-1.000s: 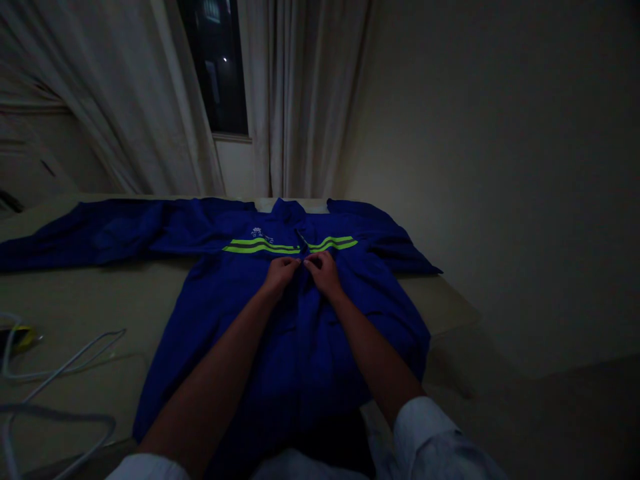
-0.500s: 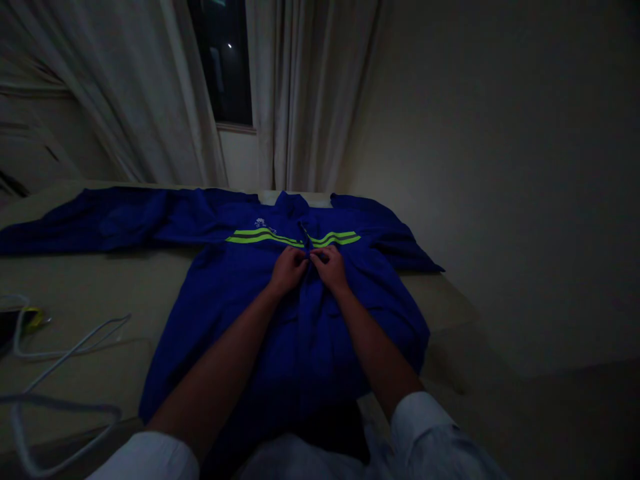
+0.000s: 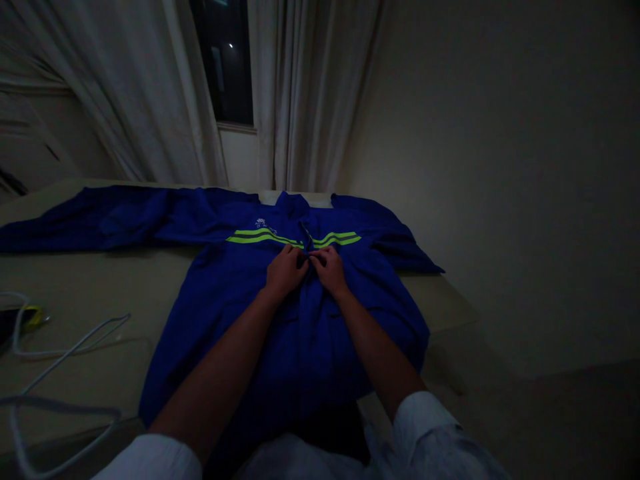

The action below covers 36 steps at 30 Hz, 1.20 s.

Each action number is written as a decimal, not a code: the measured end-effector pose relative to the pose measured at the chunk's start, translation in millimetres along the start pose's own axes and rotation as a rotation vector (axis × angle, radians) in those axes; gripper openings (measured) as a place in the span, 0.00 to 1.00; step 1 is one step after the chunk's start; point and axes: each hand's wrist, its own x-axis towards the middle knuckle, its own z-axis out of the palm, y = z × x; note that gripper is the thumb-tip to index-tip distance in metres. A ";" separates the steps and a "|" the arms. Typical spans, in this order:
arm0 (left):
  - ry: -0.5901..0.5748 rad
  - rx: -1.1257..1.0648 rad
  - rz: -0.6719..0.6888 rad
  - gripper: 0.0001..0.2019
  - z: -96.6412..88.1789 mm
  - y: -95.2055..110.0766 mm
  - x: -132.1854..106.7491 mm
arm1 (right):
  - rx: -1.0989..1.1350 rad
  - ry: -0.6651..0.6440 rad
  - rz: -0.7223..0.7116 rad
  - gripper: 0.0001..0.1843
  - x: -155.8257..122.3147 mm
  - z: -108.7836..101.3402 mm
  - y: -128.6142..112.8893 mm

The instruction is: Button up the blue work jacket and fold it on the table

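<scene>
A blue work jacket with yellow-green chest stripes lies spread front-up on a pale bed, its sleeves stretched out left and right. My left hand and my right hand meet at the jacket's front opening just below the stripes. The fingers of both are curled and pinched on the two front edges of the cloth. What sits between the fingertips is too dark to make out.
White cables loop over the bed at the left, beside a small dark and yellow object. Pale curtains frame a dark window behind the bed. A bare wall rises on the right.
Both hands have crept a little up the jacket's front toward the stripes, staying together. The view shifted slightly between the earliest frame and now.
</scene>
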 end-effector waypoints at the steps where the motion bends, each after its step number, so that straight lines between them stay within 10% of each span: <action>1: 0.000 0.035 -0.018 0.08 -1.3 1.8 -1.8 | 0.002 -0.007 -0.005 0.08 0.3 0.2 0.0; 10: -0.104 -0.028 -0.080 0.10 5.2 -8.8 6.2 | 0.168 -0.166 0.111 0.23 0.3 -3.9 9.7; 14: -0.088 0.012 -0.054 0.12 1.0 -9.8 6.3 | -0.075 -0.069 0.150 0.14 4.3 -11.1 7.6; 18: -0.089 0.176 -0.004 0.20 -3.5 -8.4 0.7 | -0.384 -0.094 0.120 0.05 -2.1 -18.1 -19.5; 23: -0.287 0.193 0.072 0.27 2.8 -18.0 -0.1 | -0.424 -0.362 -0.003 0.18 -46.2 -27.1 -54.9; 30: -0.193 0.184 0.116 0.22 2.5 -11.3 -1.1 | -0.066 -0.019 0.073 0.09 -85.6 -60.9 -32.6; 34: -0.175 0.272 0.170 0.16 -8.4 6.0 -11.7 | -0.046 -0.080 0.060 0.02 -86.3 -59.2 -36.9; 36: -0.219 0.225 0.216 0.13 -12.3 7.8 -18.5 | -0.058 -0.131 0.021 0.15 -86.9 -57.9 -45.1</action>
